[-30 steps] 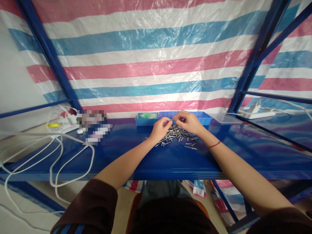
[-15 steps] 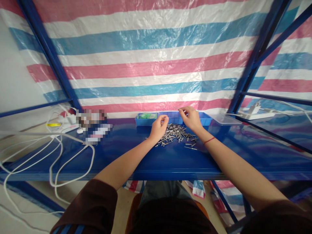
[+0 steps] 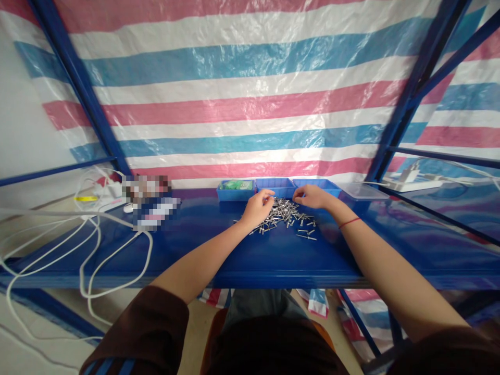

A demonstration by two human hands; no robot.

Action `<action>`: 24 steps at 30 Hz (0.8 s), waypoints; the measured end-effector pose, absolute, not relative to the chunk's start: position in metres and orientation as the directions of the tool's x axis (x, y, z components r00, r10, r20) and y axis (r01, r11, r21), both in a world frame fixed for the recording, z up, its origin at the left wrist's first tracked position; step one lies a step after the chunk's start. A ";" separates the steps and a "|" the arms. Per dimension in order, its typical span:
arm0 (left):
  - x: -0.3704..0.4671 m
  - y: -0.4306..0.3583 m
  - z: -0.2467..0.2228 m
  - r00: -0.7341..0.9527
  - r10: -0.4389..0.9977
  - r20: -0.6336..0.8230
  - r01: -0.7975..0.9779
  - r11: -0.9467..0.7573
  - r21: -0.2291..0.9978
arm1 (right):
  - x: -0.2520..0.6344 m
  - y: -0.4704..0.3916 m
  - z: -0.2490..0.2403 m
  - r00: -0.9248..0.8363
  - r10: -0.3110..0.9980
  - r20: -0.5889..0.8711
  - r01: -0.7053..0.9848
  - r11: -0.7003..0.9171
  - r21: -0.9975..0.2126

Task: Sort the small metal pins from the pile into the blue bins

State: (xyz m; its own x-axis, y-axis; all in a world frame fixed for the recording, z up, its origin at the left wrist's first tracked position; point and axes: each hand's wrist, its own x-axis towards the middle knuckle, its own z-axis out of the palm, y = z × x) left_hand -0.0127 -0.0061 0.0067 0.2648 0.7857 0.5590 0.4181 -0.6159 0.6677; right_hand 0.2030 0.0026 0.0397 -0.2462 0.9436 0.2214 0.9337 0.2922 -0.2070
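One broad striped sheet (image 3: pixel 250 67) is hanging behind everything, yes?

Yes, and in front of it a dark blue surface (image 3: pixel 273 263) is carrying the work. Along its far side three blue containers are standing in a row: a left bin (image 3: pixel 236 195), a middle bin (image 3: pixel 275 184) and a right bin (image 3: pixel 326 184), with something green (image 3: pixel 235 185) filling the left one

And what are the hands doing?

The left hand (image 3: pixel 258 207) is curling over the left part of the pile, thumb and index finger lying close together; I can't tell whether they are gripping anything. The right hand (image 3: pixel 312 196) is hovering just in front of the right bin, its fingers bending toward the pile, and the view isn't showing whether they are meeting or pinching something

Where is that pile lying?

The pile of metal pins (image 3: pixel 287 209) is lying on the surface between and below the hands, nearer than the bins, with a few loose pins (image 3: pixel 307 237) straying toward the near right

Which step are we seeing?

I'm judging it as fingertip handling of single pins; the next move is probably calling for a fine pinch on one slim pin, without dragging its neighbours along
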 end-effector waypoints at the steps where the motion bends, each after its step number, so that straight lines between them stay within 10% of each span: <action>1: -0.013 -0.006 0.007 0.269 0.786 0.556 0.419 -0.616 0.668 | 0.206 0.001 0.038 -0.254 0.953 0.167 0.936 0.286 -0.207; 24: -0.011 -0.006 0.001 0.349 0.763 0.544 0.412 -0.646 0.643 | 0.194 -0.007 0.032 -0.257 0.964 0.070 0.960 0.263 -0.101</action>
State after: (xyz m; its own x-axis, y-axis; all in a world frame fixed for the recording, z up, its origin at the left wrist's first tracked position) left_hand -0.0107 -0.0056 0.0012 0.3488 0.7634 0.5436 0.4116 -0.6459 0.6430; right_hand 0.1940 -0.0066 0.0315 -0.2566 0.9640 0.0703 0.9596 0.2628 -0.1007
